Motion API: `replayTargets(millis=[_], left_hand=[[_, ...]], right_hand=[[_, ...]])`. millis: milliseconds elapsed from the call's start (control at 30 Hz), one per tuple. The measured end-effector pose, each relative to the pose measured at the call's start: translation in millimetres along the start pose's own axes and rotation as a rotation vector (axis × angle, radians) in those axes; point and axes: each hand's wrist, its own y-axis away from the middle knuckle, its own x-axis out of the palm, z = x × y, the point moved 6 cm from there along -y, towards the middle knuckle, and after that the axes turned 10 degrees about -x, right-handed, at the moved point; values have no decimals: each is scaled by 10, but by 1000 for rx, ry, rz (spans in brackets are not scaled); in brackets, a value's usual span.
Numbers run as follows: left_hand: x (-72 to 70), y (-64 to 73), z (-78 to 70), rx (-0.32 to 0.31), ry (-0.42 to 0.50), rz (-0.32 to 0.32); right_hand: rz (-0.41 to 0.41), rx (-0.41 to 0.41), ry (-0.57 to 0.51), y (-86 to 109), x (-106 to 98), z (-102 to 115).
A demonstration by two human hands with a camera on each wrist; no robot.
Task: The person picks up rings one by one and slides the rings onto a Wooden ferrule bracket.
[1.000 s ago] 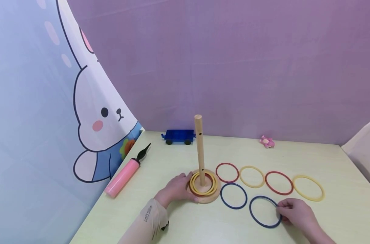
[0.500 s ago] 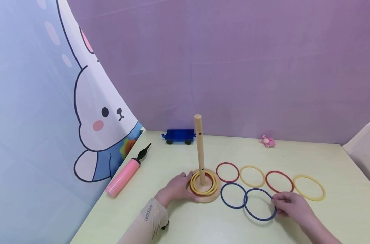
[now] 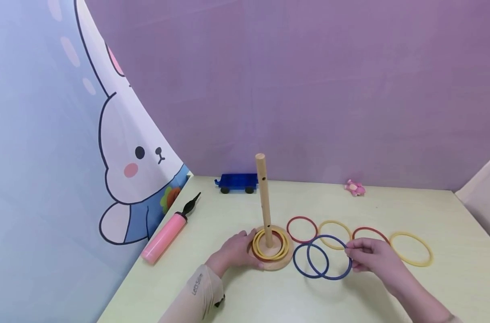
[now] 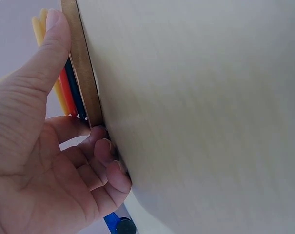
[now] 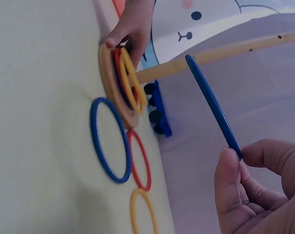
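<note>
A wooden ring-toss stand has an upright post [image 3: 264, 202] on a round base [image 3: 283, 264]. My left hand [image 3: 237, 251] grips the left edge of the base, thumb over the top and fingers curled at the rim in the left wrist view. Yellow rings [image 5: 130, 80], with red and dark blue ones under them, lie around the foot of the post. Between thumb and forefinger, my right hand [image 3: 371, 259] pinches a blue ring [image 5: 213, 105], raised above the table. Another blue ring [image 3: 294, 260] lies flat beneath it, right of the base.
Behind the raised ring lie a red ring [image 3: 301, 217] and a yellow ring [image 3: 332, 221]; farther right are another red ring [image 3: 367, 228] and yellow ring [image 3: 416, 264]. At the back stand a blue toy wagon [image 3: 239, 181] and a pink toy [image 3: 355, 188]. A pink pump [image 3: 164, 237] lies left.
My right hand has lifted the blue ring off the table and carried it left, so it now overlaps the other blue ring in the head view. The left hand stays on the base.
</note>
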Motion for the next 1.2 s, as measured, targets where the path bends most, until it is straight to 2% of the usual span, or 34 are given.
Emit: replayTargets(millis=[300, 500, 800, 1067, 1200], left_hand=[[-14, 13, -10, 2, -4, -4], [-21, -7, -15, 15, -29, -18], [-15, -7, -21, 22, -48, -18], [-1, -23, -5, 24, -50, -23], [6, -32, 8, 7, -43, -15]], right_hand=[[3, -73, -42, -110, 143, 362], [44, -96, -89, -170, 270, 543], [90, -142, -142, -248, 466, 743], [136, -169, -144, -353, 632, 923], [146, -187, -158, -376, 694, 999]])
